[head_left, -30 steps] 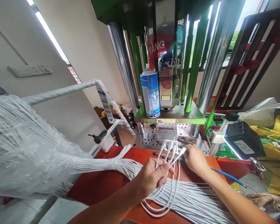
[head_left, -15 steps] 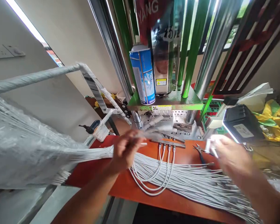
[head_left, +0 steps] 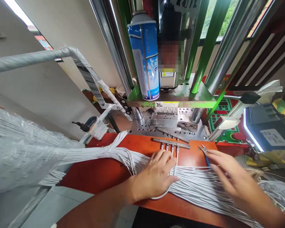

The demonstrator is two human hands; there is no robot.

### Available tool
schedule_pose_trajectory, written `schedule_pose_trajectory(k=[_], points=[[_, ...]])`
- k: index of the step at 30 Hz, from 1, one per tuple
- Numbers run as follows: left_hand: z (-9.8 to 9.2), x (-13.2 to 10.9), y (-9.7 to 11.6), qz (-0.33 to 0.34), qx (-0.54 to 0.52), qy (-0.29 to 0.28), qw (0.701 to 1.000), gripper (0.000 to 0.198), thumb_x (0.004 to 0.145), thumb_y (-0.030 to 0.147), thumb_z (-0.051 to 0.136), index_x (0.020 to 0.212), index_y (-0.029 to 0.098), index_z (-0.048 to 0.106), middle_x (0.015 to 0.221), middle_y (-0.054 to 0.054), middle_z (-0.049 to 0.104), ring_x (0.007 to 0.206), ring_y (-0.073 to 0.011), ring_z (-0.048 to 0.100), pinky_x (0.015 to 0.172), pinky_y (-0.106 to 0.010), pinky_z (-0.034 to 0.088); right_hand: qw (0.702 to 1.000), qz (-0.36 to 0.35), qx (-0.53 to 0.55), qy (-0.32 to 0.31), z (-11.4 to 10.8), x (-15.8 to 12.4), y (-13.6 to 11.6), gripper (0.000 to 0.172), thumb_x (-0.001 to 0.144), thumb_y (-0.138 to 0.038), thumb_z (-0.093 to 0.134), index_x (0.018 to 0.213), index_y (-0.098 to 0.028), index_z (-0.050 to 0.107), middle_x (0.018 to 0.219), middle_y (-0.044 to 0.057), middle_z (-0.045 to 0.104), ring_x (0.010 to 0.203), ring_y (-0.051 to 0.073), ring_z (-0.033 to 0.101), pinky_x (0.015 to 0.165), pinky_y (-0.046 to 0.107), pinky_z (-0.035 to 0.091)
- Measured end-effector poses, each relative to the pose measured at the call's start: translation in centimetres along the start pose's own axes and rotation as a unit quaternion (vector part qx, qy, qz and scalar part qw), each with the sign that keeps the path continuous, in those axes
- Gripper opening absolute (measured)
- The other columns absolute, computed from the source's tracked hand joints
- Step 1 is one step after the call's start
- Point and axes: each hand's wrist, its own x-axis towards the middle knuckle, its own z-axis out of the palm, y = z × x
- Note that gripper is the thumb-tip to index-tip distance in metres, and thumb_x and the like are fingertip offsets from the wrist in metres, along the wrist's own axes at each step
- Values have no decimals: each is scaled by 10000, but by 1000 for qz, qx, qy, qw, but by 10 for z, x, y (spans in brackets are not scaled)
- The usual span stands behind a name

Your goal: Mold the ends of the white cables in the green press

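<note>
My left hand lies palm down on white cables, its thumb apart and its fingertips bent over the cable ends beside a metal bar. Several white cables plug into that bar's near side. Nothing shows as gripped in this hand. My right hand is open, its fingers stretched out over the handles of small pliers. The pliers' jaws point away from me; whether the fingers touch them I cannot tell. A second metal bar rests behind the first, partly on the press's bed.
A press with a perforated metal bed stands behind the red bench. On its green plate sits a blue spray can. A lamp and control panel are right. A wrapped cable bundle hangs left.
My left hand came down and right onto the cables at the bar; the thin pieces it held are no longer seen. My right hand lowered to the pliers, and its white piece no longer shows.
</note>
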Motion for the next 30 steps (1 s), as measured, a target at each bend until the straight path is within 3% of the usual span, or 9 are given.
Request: schedule_pose_trajectory(k=[2,4,7,11,16,21,25,30], points=[[16,10,6,-27,56,15,998,440,938,487,681,1250,189,589,1319,-129,562,1243,-318,506,1082,-506,459,995,-50,-65,-53,37,33,-15,334,1058,-309,407,1289,-202,623,1337,129,621,1185,301,574,978,471,498],[27,15,0,-52,76,35,995,486,927,549,671,1244,189,592,1346,-133,541,1270,-332,481,1101,-529,438,985,-41,-147,-85,67,59,-27,333,1039,-218,385,1256,-174,633,1181,142,649,1050,309,564,855,445,490],[33,17,-11,-65,79,45,994,455,936,558,646,1207,194,616,1330,-124,552,1246,-324,490,1078,-514,450,980,-14,-170,-98,89,72,-29,308,1028,-181,389,1195,-173,648,1011,124,614,942,291,522,784,408,452],[33,18,-15,-50,81,62,994,383,982,497,588,1218,199,640,1261,-114,595,1199,-308,518,1038,-480,455,997,11,-44,-69,88,62,-21,260,1075,-315,397,1152,-196,614,1000,101,571,949,263,513,824,394,456],[33,17,-16,-22,78,93,992,360,1013,511,541,1082,194,697,1158,-113,639,1097,-281,564,955,-440,434,998,35,5,-44,82,55,-30,241,1078,-337,390,1124,-216,592,983,95,555,949,264,509,844,411,448],[23,6,-9,48,91,42,994,350,1004,491,559,885,178,661,869,-84,638,843,-243,561,726,-385,376,998,34,55,-1,67,65,-24,209,1071,-356,410,1048,-238,581,989,87,580,940,252,527,845,404,447],[10,20,-18,113,132,51,984,303,1023,371,495,837,175,631,780,-80,615,743,-224,531,651,-381,323,996,6,44,82,53,110,-2,249,1050,-411,433,1003,-236,604,974,87,605,961,264,553,883,420,443],[-13,88,-60,106,136,133,976,405,1055,280,372,798,188,672,757,-89,622,749,-213,553,710,-350,377,989,39,75,121,66,210,13,370,996,-473,442,881,-196,660,908,128,661,962,299,591,930,469,469]])
